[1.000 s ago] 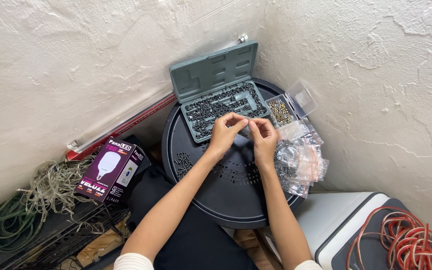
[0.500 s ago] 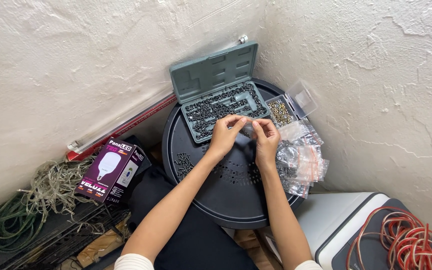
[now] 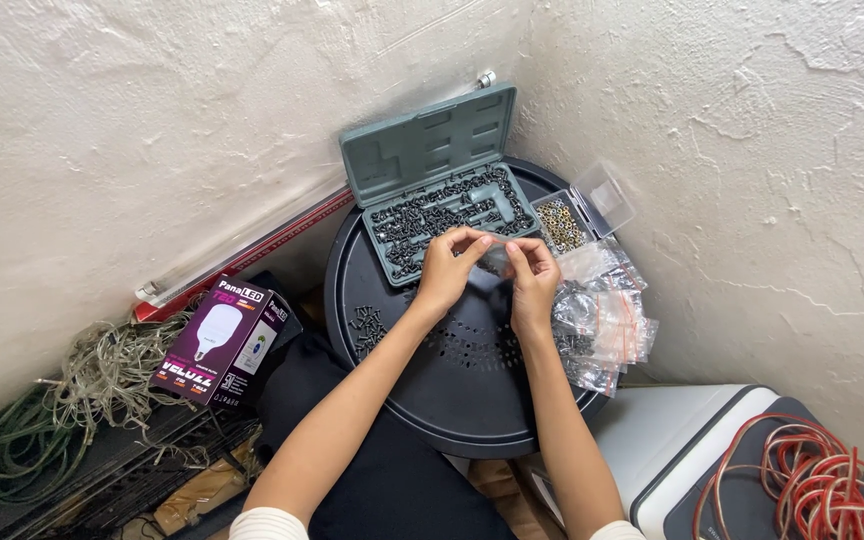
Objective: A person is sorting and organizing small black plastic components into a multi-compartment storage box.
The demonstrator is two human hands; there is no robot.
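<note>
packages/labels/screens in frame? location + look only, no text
Light bulb box: on the floor left of the round black tray, lying tilted; rectangular, purple and black, white bulb pictured on its face.
Small clear bags: piled at the tray's right edge, beside the right hand; transparent with red strips.
One more clear bag: pinched between left hand and right hand.
Screens or signs: none visible.

A makeshift workshop corner: screw case [image 3: 442, 205], wire coils [image 3: 820, 480], rough plaster walls [image 3: 132, 130].
</note>
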